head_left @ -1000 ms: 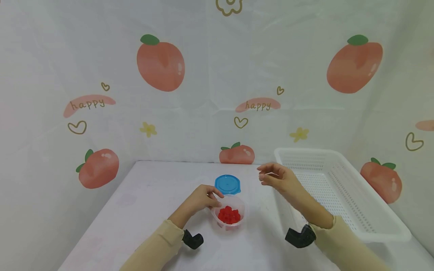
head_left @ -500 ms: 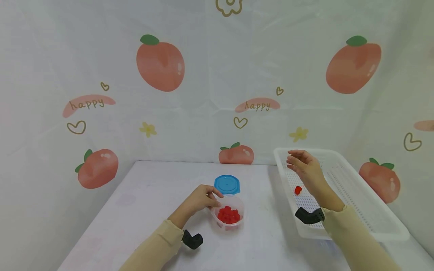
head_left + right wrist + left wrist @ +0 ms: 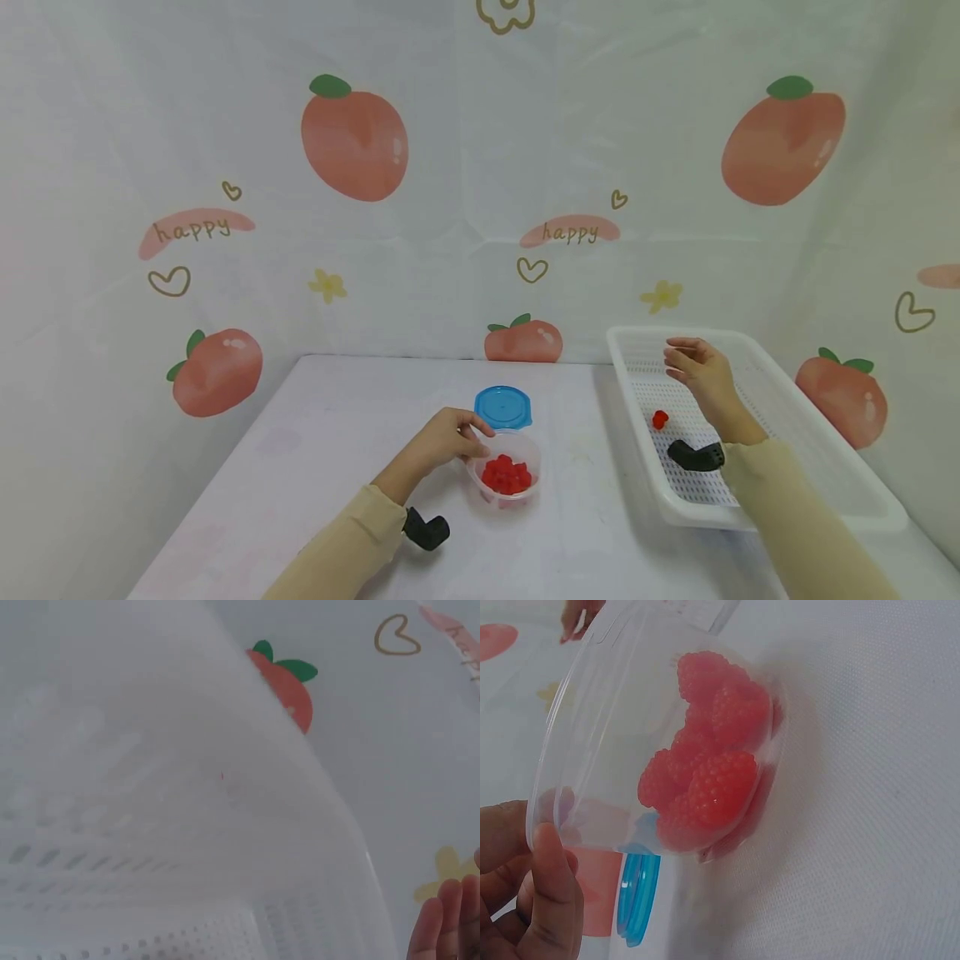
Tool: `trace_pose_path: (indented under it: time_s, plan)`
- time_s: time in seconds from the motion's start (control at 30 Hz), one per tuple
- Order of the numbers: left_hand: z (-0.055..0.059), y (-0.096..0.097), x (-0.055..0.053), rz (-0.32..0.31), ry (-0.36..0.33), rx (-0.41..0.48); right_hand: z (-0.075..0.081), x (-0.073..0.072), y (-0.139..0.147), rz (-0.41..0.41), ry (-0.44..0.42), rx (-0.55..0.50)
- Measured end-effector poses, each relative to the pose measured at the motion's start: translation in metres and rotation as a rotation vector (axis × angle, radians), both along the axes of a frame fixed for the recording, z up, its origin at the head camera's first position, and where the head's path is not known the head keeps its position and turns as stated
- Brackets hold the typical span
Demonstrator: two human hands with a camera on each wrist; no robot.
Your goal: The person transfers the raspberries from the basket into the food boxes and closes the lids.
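Observation:
My left hand pinches the rim of a clear round plastic tub, its thumb and fingers on either side of the wall in the left wrist view. Several red raspberries lie in the bottom of the tub. My right hand is raised above the white perforated basket, fingers loosely extended, with no object visible in them. On the basket's floor, below and left of that hand, sits a small red raspberry clump. Only some fingertips show in the right wrist view.
Just behind the tub lies a blue lid on the white table. A white curtain with printed fruit and hearts hangs behind the table. Black wrist cameras sit under both wrists.
My right hand has moved right, from beside the basket's left rim to over its inside. The red clump in the basket has come into sight. My left hand and the tub stay put.

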State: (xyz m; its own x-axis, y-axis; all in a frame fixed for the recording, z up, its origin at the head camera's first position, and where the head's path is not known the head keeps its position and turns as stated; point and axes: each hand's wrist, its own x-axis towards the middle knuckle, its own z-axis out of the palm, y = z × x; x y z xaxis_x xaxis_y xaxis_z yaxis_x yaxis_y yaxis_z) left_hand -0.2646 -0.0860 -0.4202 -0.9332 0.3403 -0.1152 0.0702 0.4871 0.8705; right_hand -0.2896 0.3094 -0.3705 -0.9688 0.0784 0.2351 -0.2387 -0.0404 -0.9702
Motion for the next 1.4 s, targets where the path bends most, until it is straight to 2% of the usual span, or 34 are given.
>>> trace_pose_path:
  time_s: [0.27, 0.43, 0.57, 0.77, 1.07, 1.17, 1.33, 1.4]
  plan:
    - [-0.001, -0.001, 0.001, -0.004, 0.001, 0.001, -0.007, -0.007, 0.016, -0.053, -0.15, 0.343]
    - [-0.001, -0.001, 0.001, -0.005, 0.006, 0.004, -0.011, -0.01, 0.022, -0.063, -0.226, 0.488]
    - [-0.002, -0.001, 0.0, -0.014, 0.007, 0.013, -0.017, -0.013, 0.028, -0.022, -0.287, 0.572]
    - [-0.001, -0.001, 0.0, -0.02, 0.012, 0.027, -0.022, -0.013, 0.036, 0.061, -0.384, 0.629]
    - [-0.002, -0.001, -0.001, -0.011, 0.006, 0.027, -0.027, -0.013, 0.037, 0.232, -0.515, 0.665]
    - [-0.001, -0.001, -0.001, -0.009, 0.006, 0.024, -0.034, -0.017, 0.04, 0.272, -0.559, 0.653]
    - [0.0, -0.001, 0.0, -0.01, 0.008, 0.021, -0.048, -0.026, 0.047, 0.361, -0.572, 0.644]
    - [0.0, -0.001, 0.001, -0.011, 0.007, 0.021, -0.048, -0.024, 0.044, 0.34, -0.579, 0.668]
